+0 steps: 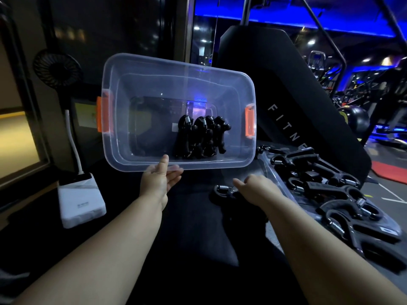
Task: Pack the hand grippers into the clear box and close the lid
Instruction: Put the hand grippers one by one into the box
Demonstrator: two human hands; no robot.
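hand grippers [201, 137] | some in tilted clear box [176, 62], rest loose at right | stiff, sprung, probably light: grasp by handles | left hand [160, 179] pinches box rim | right hand [257, 188] relaxed, empty

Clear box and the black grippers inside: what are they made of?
Clear rectangular box with orange latches: apparently glossy see-through plastic; the background shows through its walls. Black hand grippers inside it: likely matte moulded plastic or rubber, with shiny coiled metal springs.

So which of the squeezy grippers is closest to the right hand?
The lone hand gripper on the dark surface, right beside the right hand. The others sit on the lid or inside the clear box.
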